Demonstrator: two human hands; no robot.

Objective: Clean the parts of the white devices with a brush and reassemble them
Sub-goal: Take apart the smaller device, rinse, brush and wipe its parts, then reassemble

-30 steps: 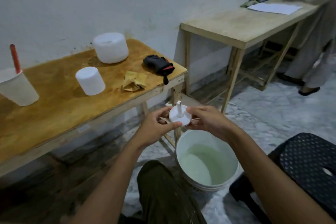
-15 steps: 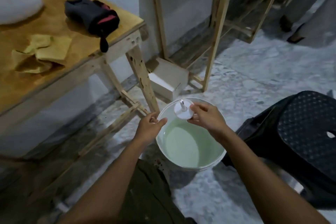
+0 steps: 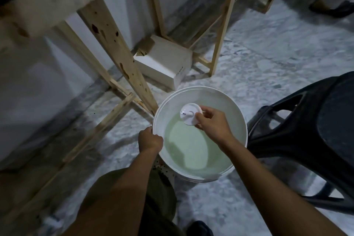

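A small white round device part [image 3: 188, 114], a disc with a short stem in its middle, is pinched at its right edge by my right hand [image 3: 211, 123]. It hangs tilted over a white bucket [image 3: 241, 119] holding pale greenish water. My left hand [image 3: 150, 141] is closed on the bucket's left rim. No brush is in sight.
The bucket stands on a speckled grey floor beside a wooden table leg [image 3: 115, 48]. A white box [image 3: 164, 63] lies behind it by the wall. A black plastic stool [image 3: 314, 132] is close on the right. Someone's feet [image 3: 329, 5] are at the top right.
My head has tipped down, so the tabletop left the view. My left hand let go of the part and took the bucket rim. My right hand lowered the part over the water.
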